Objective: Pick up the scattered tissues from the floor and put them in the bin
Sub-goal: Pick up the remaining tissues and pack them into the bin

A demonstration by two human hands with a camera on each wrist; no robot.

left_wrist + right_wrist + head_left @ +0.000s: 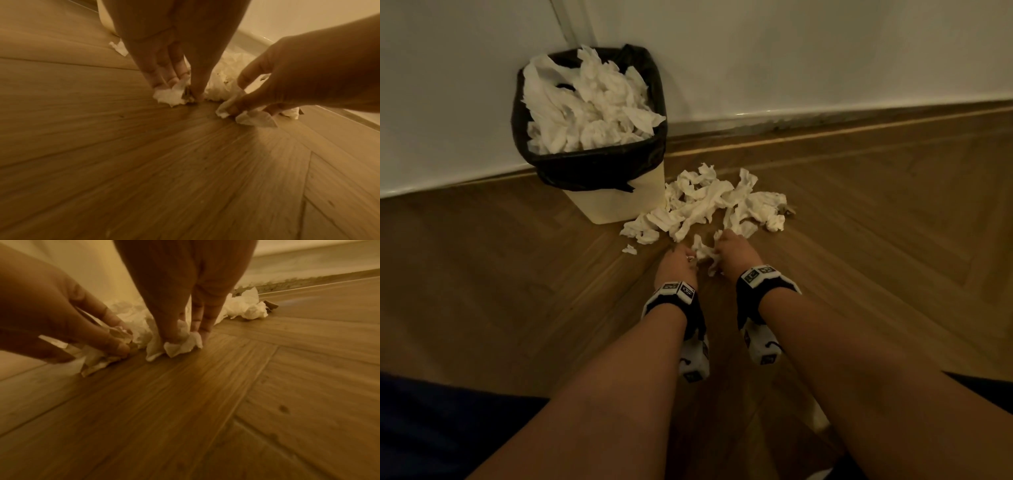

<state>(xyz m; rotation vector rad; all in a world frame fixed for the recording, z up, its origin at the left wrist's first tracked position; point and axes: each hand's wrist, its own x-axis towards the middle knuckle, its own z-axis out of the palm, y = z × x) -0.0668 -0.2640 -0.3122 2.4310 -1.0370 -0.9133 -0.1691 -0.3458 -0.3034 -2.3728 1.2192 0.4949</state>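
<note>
Your left hand (pixel 677 263) pinches a crumpled tissue (pixel 170 96) against the floor (pixel 859 240), and your right hand (pixel 734 251) pinches another tissue (pixel 180 344) beside it. Thin paper may tear if you drag it, or scraps may slip from a loose pinch. Most scattered tissues (pixel 709 202) lie just beyond your fingertips, beside the bin (pixel 616 202). It is already heaped to the rim, so your added pieces could tumble back out unless pressed down.
</note>
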